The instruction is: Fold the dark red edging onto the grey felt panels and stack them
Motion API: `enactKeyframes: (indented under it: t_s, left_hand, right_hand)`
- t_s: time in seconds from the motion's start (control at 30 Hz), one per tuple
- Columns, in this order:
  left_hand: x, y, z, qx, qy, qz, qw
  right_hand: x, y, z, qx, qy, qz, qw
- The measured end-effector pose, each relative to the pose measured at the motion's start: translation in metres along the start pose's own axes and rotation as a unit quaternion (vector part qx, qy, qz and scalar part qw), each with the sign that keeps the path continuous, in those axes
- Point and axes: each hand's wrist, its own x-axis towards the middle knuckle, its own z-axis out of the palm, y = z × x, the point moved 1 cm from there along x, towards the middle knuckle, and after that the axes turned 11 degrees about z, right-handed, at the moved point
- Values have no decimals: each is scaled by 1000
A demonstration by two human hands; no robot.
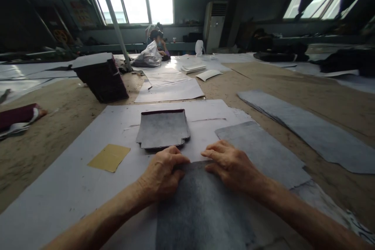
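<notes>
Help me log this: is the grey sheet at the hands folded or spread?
Spread where visible: the grey sheet lies flat, far edge between the left hand and right hand; its near end leaves the picture.

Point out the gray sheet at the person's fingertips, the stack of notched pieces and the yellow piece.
Gray sheet [202, 207]: head view, middle of its visible face.
Stack [163, 129]: head view, its top piece.
Yellow piece [109, 158]: head view, centre.
</notes>
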Motion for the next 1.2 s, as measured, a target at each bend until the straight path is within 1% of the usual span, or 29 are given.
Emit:
enactKeyframes:
  t_s: [0.07,0.1,0.17,0.27,0.33,0.4,0.6,0.7,0.83,0.97,1.2]
  left_hand:
    - [1,-2,2,18,9,37,999]
    - [0,-3,2,25,14,52,998]
    - [-1,-5,4,48,27,95,994]
    - [-3,-5,5,101,41,190,976]
    - [-3,-6,6,136,31,236,962]
    - [-3,-9,6,165,14,260,951]
    - [-4,-16,1,200,-42,323,924]
    - [-4,-16,-2,205,-71,328,919]
    - [-3,-16,-2,205,-106,305,924]
    - [-4,-17,-2,191,-101,314,925]
    - [-4,-17,-2,180,-83,328,924]
  right_hand:
    - [1,7,1,-15,-25,-21,999]
    - [0,8,1,-17,-27,-30,999]
    - [-4,8,1,-16,-14,-46,999]
    - [-12,6,0,-16,22,-75,997]
    - [-17,4,0,-24,43,-104,993]
    - [-20,3,0,-37,54,-127,990]
    - [-23,0,1,-68,50,-147,985]
    - [-23,-1,-1,-69,35,-154,985]
    - [-24,-2,-3,-84,7,-165,983]
    - [-26,1,-6,-74,2,-172,982]
    - [-35,8,-14,-73,9,-155,985]
